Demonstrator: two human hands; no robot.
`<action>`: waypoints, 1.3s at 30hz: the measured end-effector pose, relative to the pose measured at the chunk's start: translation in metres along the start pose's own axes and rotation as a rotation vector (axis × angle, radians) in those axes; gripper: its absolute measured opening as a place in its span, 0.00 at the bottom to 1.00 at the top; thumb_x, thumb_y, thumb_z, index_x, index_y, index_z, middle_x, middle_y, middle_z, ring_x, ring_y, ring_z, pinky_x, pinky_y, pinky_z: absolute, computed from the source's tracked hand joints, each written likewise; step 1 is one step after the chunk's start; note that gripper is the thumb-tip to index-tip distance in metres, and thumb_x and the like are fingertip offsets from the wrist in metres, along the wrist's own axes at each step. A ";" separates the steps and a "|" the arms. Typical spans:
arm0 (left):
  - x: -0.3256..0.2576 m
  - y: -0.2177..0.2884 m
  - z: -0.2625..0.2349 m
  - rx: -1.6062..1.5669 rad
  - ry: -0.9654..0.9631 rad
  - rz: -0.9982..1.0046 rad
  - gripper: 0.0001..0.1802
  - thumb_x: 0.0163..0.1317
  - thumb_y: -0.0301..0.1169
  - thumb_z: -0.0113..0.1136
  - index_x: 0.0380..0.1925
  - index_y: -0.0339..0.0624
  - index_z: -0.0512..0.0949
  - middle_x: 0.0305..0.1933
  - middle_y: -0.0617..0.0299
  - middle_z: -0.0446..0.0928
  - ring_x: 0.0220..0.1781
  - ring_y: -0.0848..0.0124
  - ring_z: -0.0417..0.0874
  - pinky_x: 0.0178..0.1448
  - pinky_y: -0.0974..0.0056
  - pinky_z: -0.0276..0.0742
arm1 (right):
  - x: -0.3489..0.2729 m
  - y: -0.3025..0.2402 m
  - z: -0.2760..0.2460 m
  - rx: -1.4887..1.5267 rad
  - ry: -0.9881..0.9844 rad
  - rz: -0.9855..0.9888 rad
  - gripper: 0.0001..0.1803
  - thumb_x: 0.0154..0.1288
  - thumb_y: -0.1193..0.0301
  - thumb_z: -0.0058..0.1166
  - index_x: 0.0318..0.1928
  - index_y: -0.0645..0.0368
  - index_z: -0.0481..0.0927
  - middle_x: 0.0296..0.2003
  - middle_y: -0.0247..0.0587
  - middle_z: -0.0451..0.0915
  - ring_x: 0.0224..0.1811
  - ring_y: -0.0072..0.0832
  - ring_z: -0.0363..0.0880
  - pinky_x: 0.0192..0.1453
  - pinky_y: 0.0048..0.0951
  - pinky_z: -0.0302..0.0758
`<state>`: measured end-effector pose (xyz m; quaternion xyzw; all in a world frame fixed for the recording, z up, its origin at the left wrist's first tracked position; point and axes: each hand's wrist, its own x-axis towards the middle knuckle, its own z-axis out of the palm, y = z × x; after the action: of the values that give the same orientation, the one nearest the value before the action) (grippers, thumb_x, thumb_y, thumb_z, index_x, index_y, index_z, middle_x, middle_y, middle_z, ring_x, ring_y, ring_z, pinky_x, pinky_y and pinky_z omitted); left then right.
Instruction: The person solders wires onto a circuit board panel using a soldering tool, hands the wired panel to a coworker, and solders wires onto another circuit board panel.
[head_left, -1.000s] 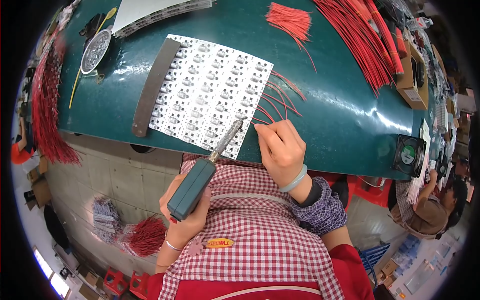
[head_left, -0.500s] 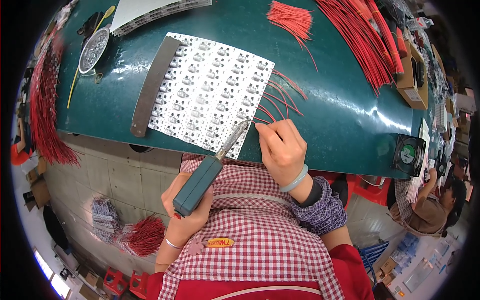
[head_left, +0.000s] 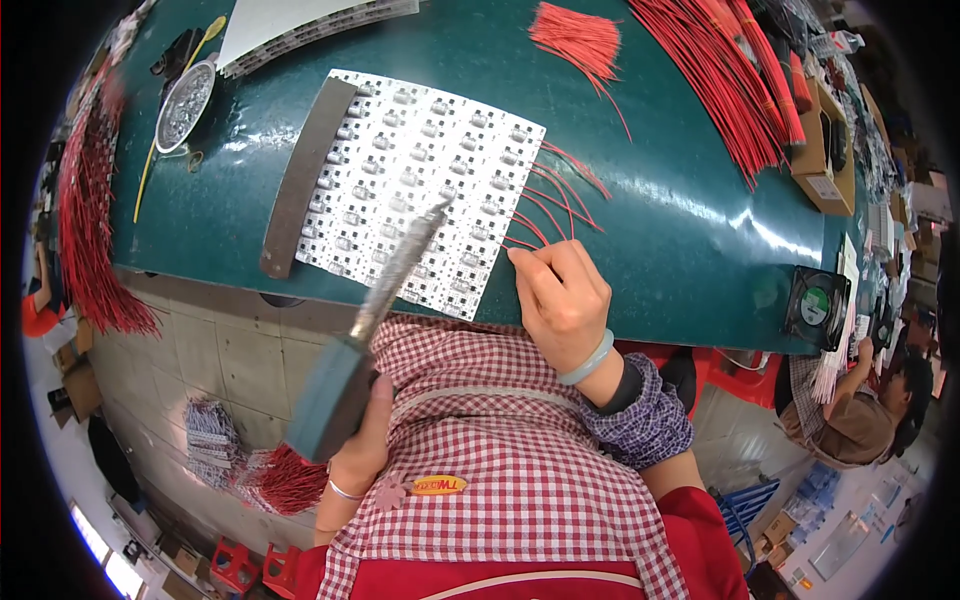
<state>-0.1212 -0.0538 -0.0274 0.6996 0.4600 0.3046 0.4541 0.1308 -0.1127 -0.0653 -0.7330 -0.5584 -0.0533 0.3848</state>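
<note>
My left hand point(head_left: 366, 448) is wrapped round the dark green handle of a soldering iron point(head_left: 328, 398). Its metal tip, slightly blurred, points up over the middle of a white sheet of small circuit boards point(head_left: 408, 178); whether it touches cannot be told. Several thin red wires point(head_left: 556, 204) stick out from the sheet's right edge. At the lower end of that row, my right hand point(head_left: 566, 308) is closed in a pinch on one red wire point(head_left: 517, 243), whose far end meets the sheet's edge. A dark flat bar point(head_left: 308, 180) lies along the sheet's left side.
A metal bowl point(head_left: 186, 108) and a yellow stick stand at the left. Cut red wires point(head_left: 575, 38) and longer wire bundles point(head_left: 712, 85) lie at the back right. A small fan point(head_left: 815, 308) sits near the right edge. Another person point(head_left: 860, 410) is seated at far right.
The soldering iron has drawn back from the sheet's right edge, moving left and toward me, its handle tilting lower. My right hand stays nearly still, pinching the wire.
</note>
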 end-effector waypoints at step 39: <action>0.065 0.006 0.017 -0.389 0.206 -0.200 0.21 0.62 0.14 0.63 0.56 0.31 0.75 0.49 0.56 0.80 0.29 0.78 0.75 0.31 0.70 0.71 | 0.164 0.119 -0.022 -0.232 -0.381 0.105 0.06 0.61 0.82 0.53 0.38 0.67 0.70 0.37 0.56 0.76 0.40 0.54 0.77 0.44 0.48 0.76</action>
<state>-0.0795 -0.0012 -0.0279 0.5154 0.5035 0.4107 0.5588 0.3015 -0.0087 -0.0263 -0.7973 -0.5720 0.0425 0.1880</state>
